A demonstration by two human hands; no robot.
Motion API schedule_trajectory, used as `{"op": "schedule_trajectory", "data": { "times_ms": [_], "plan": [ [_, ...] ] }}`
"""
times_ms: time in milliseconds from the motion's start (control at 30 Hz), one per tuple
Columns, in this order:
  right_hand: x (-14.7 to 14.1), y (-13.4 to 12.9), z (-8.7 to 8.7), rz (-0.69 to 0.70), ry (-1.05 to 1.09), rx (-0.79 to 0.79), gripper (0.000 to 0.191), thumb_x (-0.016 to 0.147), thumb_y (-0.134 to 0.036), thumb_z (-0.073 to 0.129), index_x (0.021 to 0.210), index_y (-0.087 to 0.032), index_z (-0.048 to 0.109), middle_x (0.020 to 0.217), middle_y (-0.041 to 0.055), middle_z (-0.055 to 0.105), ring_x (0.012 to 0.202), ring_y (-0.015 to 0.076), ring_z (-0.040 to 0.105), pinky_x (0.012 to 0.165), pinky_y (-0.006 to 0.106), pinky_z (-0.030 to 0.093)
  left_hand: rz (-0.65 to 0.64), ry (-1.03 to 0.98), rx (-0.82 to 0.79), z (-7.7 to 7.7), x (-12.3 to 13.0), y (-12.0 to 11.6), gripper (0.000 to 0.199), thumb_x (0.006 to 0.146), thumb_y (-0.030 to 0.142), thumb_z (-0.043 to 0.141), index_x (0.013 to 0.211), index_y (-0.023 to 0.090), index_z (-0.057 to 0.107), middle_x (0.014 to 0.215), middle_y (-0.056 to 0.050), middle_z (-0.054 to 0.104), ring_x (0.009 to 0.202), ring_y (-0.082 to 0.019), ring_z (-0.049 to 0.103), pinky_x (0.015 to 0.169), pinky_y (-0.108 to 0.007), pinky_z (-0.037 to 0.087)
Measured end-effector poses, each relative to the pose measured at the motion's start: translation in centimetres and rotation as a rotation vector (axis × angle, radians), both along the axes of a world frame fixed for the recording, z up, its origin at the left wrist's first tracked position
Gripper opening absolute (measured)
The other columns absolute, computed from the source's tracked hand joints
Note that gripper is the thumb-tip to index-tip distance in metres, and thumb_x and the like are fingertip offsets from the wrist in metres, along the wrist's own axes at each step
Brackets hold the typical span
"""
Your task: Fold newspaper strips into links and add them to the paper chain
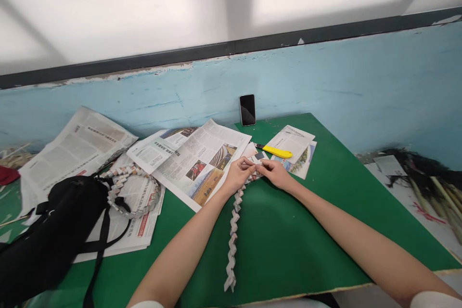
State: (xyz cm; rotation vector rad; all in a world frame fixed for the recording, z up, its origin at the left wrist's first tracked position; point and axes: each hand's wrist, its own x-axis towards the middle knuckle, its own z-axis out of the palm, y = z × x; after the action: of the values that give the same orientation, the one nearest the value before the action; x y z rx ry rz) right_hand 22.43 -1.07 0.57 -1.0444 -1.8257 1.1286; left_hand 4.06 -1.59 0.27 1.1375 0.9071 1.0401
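A zigzag chain of folded newspaper [232, 240] runs down the green table toward me, its upper end at my fingers. My left hand [239, 173] is closed on that upper end, thumb and fingers pinched together. Close against it, my right hand [275, 172] also pinches at the tip of the chain; the exact fold between the fingertips is hidden. Small paper pieces [258, 157] lie just behind both hands. Beyond the right hand, a yellow utility knife [277, 151] rests partly on cut newspaper sheets [293, 140].
Newspaper sheets [202, 163] spread left of my hands. A coiled woven paper chain [135, 211] and a black bag [68, 221] with straps lie further left. A phone [247, 109] leans on the blue wall. The green table [325, 231] ends at the right beside piled sticks [440, 197].
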Motion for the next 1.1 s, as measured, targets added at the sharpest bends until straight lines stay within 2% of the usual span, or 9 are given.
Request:
{"op": "schedule_trajectory", "data": {
  "times_ms": [67, 167, 333, 500, 667, 833, 1100],
  "plan": [
    [-0.01, -0.01, 0.13, -0.022, 0.01, -0.004, 0.051, 0.093, -0.061, 0.055, 0.063, -0.021, 0.045, 0.057, -0.0037, 0.043, 0.056, 0.0129, 0.037, 0.056, 0.028, 0.028, -0.008, -0.016, -0.008, 0.02, -0.02, 0.06, 0.052, 0.068, 0.056, 0.084, 0.083, 0.016, 0.056, 0.067, -0.002, 0.07, 0.054, -0.015, 0.065, 0.055, -0.026, 0.052],
    [0.01, 0.0, 0.21, -0.005, 0.045, -0.045, 0.05, 0.093, -0.063, 0.054, 0.067, -0.021, 0.049, 0.058, -0.0029, 0.046, 0.056, 0.0137, 0.038, 0.056, 0.028, 0.03, -0.042, -0.033, 0.004, 0.27, -0.08, 0.09, 0.05, 0.071, 0.056, 0.082, 0.088, 0.016, 0.056, 0.067, -0.001, 0.069, 0.056, -0.015, 0.066, 0.058, -0.026, 0.052],
    [0.15, 0.26, -0.32, -0.045, 0.09, -0.031, 0.046, 0.094, -0.062, 0.053, 0.073, -0.021, 0.054, 0.064, -0.0012, 0.051, 0.06, 0.0153, 0.043, 0.059, 0.029, 0.035, -0.093, 0.031, 0.035, 0.48, 0.0, 0.12, 0.055, 0.077, 0.057, 0.077, 0.108, 0.015, 0.059, 0.069, -0.002, 0.07, 0.056, -0.016, 0.066, 0.057, -0.028, 0.053],
    [0.11, 0.46, -0.54, -0.145, 0.096, 0.0, 0.047, 0.093, -0.064, 0.053, 0.073, -0.021, 0.052, 0.062, -0.0027, 0.045, 0.058, 0.0147, 0.04, 0.057, 0.028, 0.033, -0.073, 0.08, 0.072, 0.24, 0.38, -0.03, 0.052, 0.079, 0.057, 0.075, 0.104, 0.014, 0.06, 0.07, -0.004, 0.071, 0.052, -0.015, 0.064, 0.054, -0.027, 0.052],
    [0.07, 0.41, -0.31, -0.152, 0.098, -0.019, 0.048, 0.093, -0.065, 0.053, 0.073, -0.021, 0.054, 0.062, -0.0026, 0.045, 0.059, 0.0148, 0.04, 0.057, 0.028, 0.033, -0.095, 0.061, 0.103, 0.65, 0.24, -0.28, 0.06, 0.082, 0.055, 0.073, 0.125, 0.016, 0.057, 0.069, -0.002, 0.069, 0.052, -0.013, 0.063, 0.051, -0.024, 0.049],
    [0.15, 0.32, 0.16, -0.128, 0.205, -0.113, 0.045, 0.091, -0.061, 0.058, 0.072, -0.02, 0.056, 0.062, -0.0024, 0.045, 0.058, 0.0143, 0.039, 0.056, 0.028, 0.031, -0.151, 0.095, 0.134, 0.87, 0.09, -0.43, 0.055, 0.085, 0.05, 0.071, 0.126, 0.015, 0.057, 0.068, -0.002, 0.069, 0.05, -0.012, 0.06, 0.05, -0.022, 0.048],
    [0.15, 0.52, 0.11, -0.152, 0.23, -0.129, 0.045, 0.089, -0.061, 0.059, 0.07, -0.02, 0.055, 0.061, -0.0027, 0.044, 0.057, 0.014, 0.038, 0.055, 0.028, 0.031, -0.167, 0.084, 0.092, 0.74, -0.01, -0.17, 0.059, 0.085, 0.055, 0.07, 0.126, 0.015, 0.056, 0.069, -0.004, 0.07, 0.05, -0.012, 0.062, 0.05, -0.022, 0.047]
  ]
}}
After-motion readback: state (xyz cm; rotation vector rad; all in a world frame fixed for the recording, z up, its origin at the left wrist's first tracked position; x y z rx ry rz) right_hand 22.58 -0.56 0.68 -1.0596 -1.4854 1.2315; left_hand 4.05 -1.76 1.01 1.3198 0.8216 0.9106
